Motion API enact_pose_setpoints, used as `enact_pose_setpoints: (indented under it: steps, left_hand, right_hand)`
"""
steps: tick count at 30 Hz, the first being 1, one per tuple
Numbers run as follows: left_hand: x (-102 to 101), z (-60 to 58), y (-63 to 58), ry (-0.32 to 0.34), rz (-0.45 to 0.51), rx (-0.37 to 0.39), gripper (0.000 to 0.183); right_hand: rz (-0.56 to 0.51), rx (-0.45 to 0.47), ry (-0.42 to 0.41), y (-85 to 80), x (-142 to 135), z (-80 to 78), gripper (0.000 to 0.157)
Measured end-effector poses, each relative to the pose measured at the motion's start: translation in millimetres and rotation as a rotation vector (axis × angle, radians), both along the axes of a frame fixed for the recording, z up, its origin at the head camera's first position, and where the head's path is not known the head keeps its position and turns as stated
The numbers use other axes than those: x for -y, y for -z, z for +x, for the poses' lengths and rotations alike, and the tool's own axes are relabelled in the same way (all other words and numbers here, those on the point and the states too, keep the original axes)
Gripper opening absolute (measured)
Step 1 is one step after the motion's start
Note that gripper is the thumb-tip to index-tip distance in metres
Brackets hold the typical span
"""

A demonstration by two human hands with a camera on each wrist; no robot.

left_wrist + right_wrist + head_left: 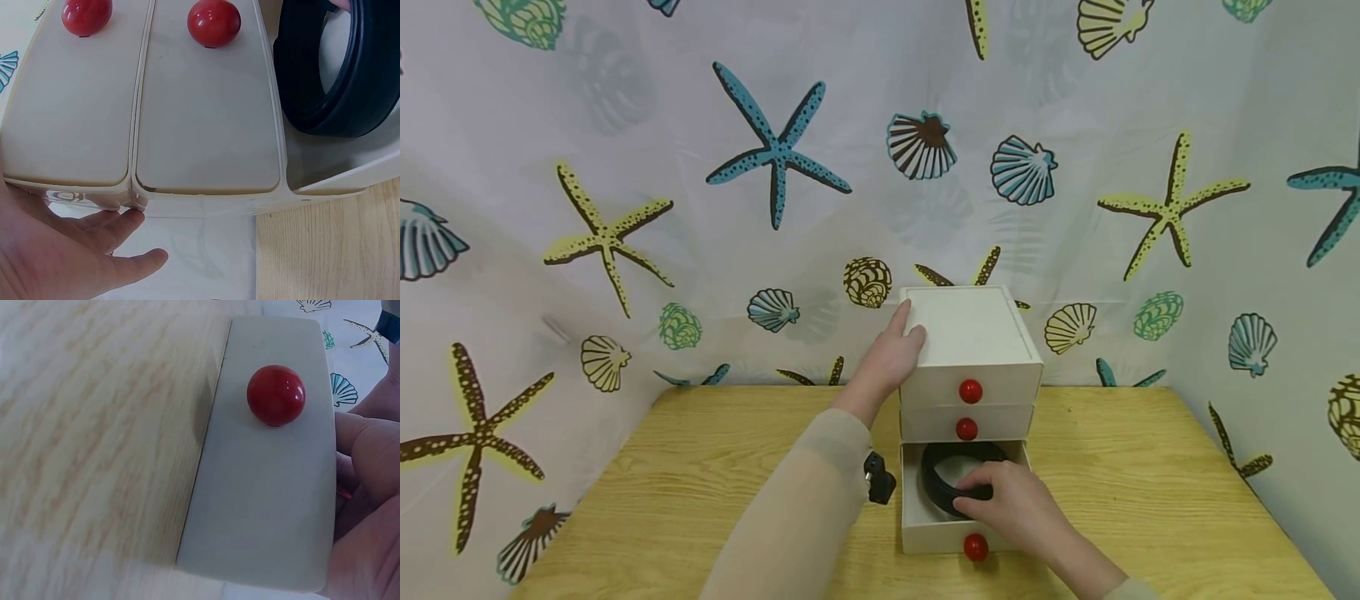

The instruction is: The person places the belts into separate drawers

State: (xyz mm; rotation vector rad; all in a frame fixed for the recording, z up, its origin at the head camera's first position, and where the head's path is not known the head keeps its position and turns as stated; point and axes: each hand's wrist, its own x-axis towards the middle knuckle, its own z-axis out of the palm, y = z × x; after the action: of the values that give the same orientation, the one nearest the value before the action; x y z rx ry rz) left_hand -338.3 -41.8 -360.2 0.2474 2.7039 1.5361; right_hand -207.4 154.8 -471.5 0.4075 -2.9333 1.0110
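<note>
A small white cabinet (pixel 970 329) has three stacked drawers with round red knobs. Its bottom drawer (pixel 928 537) is pulled out, and a coiled black belt (pixel 934 479) sits inside. My right hand (pixel 1018 504) reaches over the drawer front and pinches the near side of the coil between thumb and fingers. Against the cabinet's left side rests my left hand (pixel 891 354), its fingers extended. In the left wrist view the belt (pixel 312 119) stands on edge within the drawer. The right wrist view shows mostly the drawer's front with its red knob (pixel 275 395).
The cabinet stands on a light wooden table (pixel 730 475). Behind and beside it hangs a white curtain (pixel 850 217) printed with starfish and shells. The middle drawer (pixel 925 423) and the top drawer (pixel 928 387) are closed. A small black device (pixel 878 479) is on the left wrist.
</note>
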Motion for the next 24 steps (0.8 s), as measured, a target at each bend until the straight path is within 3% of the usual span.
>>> enact_pose_setpoints:
  steps: [11, 19, 24]
  left_hand:
    - [0.4, 1.6, -0.8, 0.017, 0.020, -0.012, 0.068]
    - [0.0, 1.8, -0.5, 0.017, 0.018, -0.009, 0.068]
    - [0.6, 0.9, 0.9, 0.019, 0.022, -0.009, 0.068]
  right_hand:
    - [0.011, 0.036, -0.013, 2.7, -0.8, -4.6, 0.008]
    - [-0.013, 0.029, -0.091, 0.5, -6.0, -4.8, 0.005]
    - [-0.038, 0.050, -0.075, -1.7, -6.0, -2.8, 0.004]
